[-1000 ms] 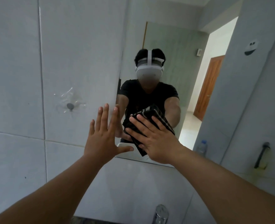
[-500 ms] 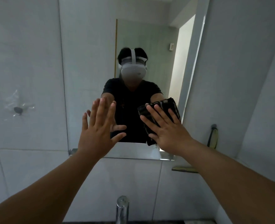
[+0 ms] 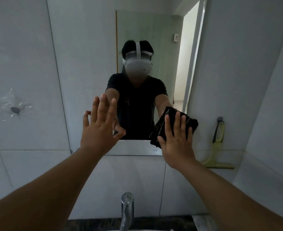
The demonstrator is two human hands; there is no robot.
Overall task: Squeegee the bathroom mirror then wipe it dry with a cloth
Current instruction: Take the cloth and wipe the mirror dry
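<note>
The bathroom mirror (image 3: 87,55) hangs on the tiled wall straight ahead and reflects a person in a black shirt. My right hand (image 3: 175,142) presses a folded dark cloth (image 3: 159,129) flat against the mirror's lower right corner. My left hand (image 3: 99,125) rests flat on the glass at the lower left, fingers spread, holding nothing. A yellow-green squeegee (image 3: 218,147) with a dark handle hangs from a hook on the wall to the right of the mirror, untouched.
A chrome faucet (image 3: 127,209) rises at the bottom centre above a dark counter edge. A small hook (image 3: 15,110) with clear adhesive sits on the left wall tile. The side wall closes in on the right.
My right hand has slid the cloth rightward and down to the mirror's lower right corner. The view has swung so the squeegee shows fully. My left hand stays flat on the glass.
</note>
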